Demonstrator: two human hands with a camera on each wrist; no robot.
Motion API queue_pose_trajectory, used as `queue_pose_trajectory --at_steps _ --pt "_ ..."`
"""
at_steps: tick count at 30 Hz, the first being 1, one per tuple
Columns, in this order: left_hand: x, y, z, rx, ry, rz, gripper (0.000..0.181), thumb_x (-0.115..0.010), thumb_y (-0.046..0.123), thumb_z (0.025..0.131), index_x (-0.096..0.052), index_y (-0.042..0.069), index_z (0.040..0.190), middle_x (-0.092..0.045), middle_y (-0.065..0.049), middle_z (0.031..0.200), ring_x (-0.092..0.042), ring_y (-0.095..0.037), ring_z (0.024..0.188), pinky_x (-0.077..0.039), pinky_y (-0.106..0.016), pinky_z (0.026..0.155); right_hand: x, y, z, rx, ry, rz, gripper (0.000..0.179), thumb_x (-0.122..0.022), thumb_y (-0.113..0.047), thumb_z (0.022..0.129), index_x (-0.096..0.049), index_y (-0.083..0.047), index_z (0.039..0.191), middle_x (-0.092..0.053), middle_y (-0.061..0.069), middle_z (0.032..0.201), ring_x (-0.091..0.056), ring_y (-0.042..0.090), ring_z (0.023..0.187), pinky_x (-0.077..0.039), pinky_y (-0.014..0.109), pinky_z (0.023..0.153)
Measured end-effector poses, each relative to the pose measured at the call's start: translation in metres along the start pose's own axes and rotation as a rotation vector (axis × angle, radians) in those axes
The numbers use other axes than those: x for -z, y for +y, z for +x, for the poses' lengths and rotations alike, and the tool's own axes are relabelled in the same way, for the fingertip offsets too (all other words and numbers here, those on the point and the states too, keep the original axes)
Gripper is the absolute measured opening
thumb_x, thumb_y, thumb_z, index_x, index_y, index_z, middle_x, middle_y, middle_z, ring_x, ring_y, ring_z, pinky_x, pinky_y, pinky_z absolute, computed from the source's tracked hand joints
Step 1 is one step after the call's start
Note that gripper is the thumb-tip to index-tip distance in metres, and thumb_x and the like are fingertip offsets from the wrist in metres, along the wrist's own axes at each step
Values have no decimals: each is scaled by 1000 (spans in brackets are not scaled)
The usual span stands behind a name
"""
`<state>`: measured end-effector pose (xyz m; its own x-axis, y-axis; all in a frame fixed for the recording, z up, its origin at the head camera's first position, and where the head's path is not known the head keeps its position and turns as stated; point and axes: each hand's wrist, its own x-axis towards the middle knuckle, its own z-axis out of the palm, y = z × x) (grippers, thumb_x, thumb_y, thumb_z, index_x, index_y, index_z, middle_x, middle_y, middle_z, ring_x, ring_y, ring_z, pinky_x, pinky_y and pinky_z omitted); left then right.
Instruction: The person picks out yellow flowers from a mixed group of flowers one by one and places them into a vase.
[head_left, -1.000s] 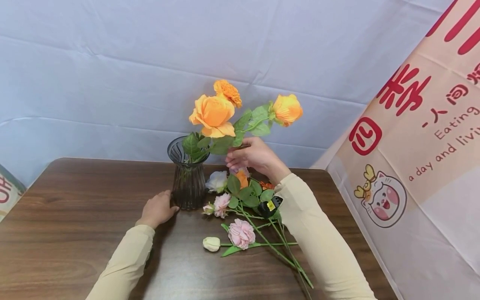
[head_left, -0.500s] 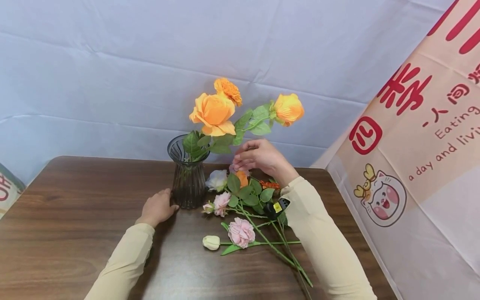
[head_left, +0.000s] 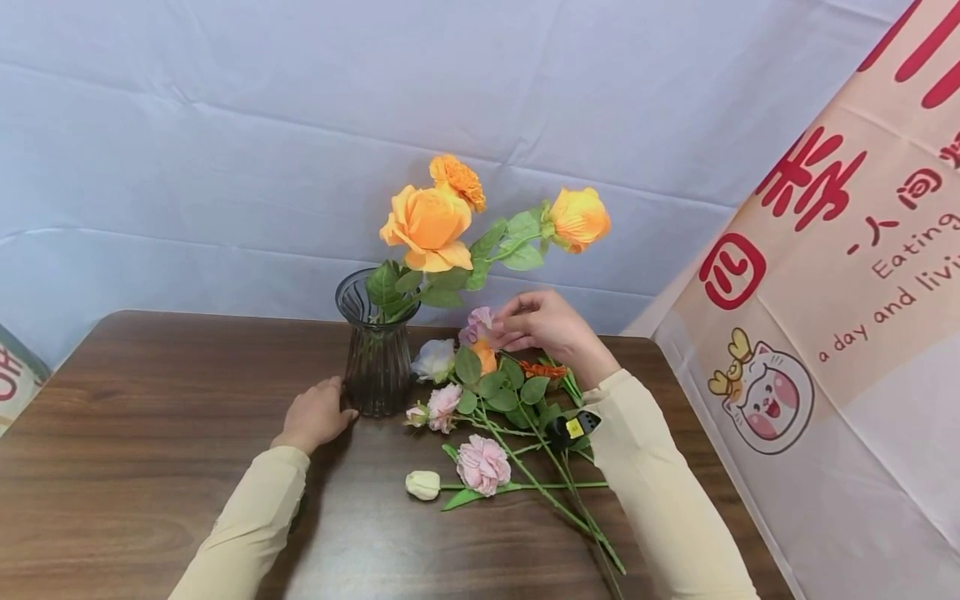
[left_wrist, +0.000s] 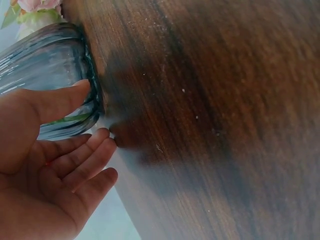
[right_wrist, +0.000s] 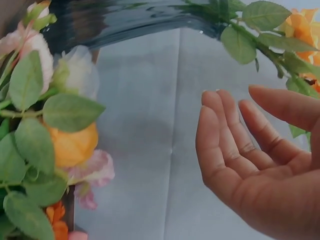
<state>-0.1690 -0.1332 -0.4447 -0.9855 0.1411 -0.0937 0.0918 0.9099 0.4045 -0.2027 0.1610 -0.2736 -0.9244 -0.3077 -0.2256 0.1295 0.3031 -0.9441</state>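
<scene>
A dark fluted glass vase [head_left: 377, 375] stands upright on the table, holding a large orange rose [head_left: 429, 227], a ruffled orange flower [head_left: 458, 182] and a yellow-orange rose [head_left: 579, 219] that leans out right. My left hand [head_left: 317, 414] rests low at the vase's left side; in the left wrist view its thumb lies over the base with loosely bent fingers below. My right hand [head_left: 551, 329] hovers over the back of the flower pile, beside a lilac flower [head_left: 477, 325]. The right wrist view shows its fingers loosely bent and the palm bare.
Right of the vase lie a white flower [head_left: 435, 360], an orange rosebud [head_left: 486, 358], a dark orange flower [head_left: 543, 371], pink blooms [head_left: 444, 407], a pink peony [head_left: 483, 465] and a cream tulip [head_left: 423, 486]. A pale cloth [head_left: 225, 167] hangs behind the table [head_left: 150, 433].
My right hand has drawn away from the stem of the yellow-orange rose, moving right and down towards the pile. My left hand has stayed by the vase.
</scene>
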Motion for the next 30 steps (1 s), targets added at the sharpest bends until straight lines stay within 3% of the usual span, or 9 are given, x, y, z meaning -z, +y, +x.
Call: queue_pose_trajectory --at_steps 8,18,26,30 --pt "0 -1 -1 4 1 1 62 -64 21 85 -39 -19 126 -45 -35 123 -47 -48 108 -39 -55 90 12 16 -5 -43 33 -121 17 -53 1 89 -55 13 100 -62 24 92 -64 20 68 -55 35 67" --pt "-3 -3 1 0 11 6 61 -64 20 85 -40 -18 126 -47 -34 123 -47 -47 109 -40 -55 89 15 52 -4 -81 14 -65 11 -54 4 87 -55 11 96 -62 13 81 -61 21 64 -55 32 60" --pt "-4 -3 2 0 16 0 60 -65 20 85 -41 -17 125 -48 -33 122 -48 -46 108 -41 -55 88 11 80 -3 -111 1 -91 13 -54 6 84 -54 13 96 -60 16 75 -59 18 58 -55 37 62" --pt "-4 -3 2 5 10 -4 60 -65 21 85 -41 -16 126 -49 -32 121 -49 -46 106 -42 -54 87 8 90 -4 -136 -9 -100 13 -55 8 82 -55 12 94 -60 15 73 -58 18 56 -54 33 59"
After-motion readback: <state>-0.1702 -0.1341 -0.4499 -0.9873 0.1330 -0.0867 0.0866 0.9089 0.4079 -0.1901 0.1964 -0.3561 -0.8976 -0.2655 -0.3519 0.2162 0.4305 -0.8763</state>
